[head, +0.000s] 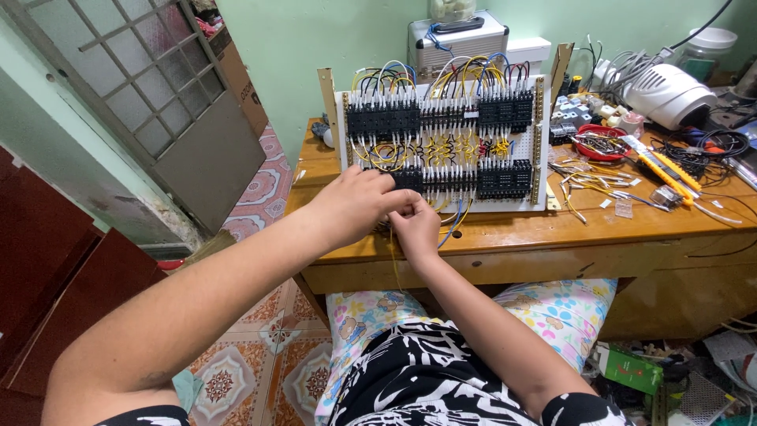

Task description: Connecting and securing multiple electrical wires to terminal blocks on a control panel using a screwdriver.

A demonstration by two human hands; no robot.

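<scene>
Both hands at frame centre, on the lower-left terminal row of the upright wiring panel [441, 134]. Left hand [351, 207] curled over the blocks, grip hidden, can't tell. Right hand [415, 225] pinches a thin yellow wire [392, 256] hanging below. Panel stands on a wooden bench [512, 237]; wire offcuts [587, 183] and screwdrivers [666, 170] at right. Green wall [315, 39], grated door [150, 102] upper left, patterned tile floor [260, 347].

Home electrical workbench, not a factory: worn wooden desk [505, 237] against a green wall, upright white wiring panel with rows of black relays and yellow-blue wires [441, 138], loose wire offcuts and yellow-handled screwdrivers [666, 170] scattered about, patterned floor tiles [260, 355], glazed grey metal door [165, 102] alongside.
</scene>
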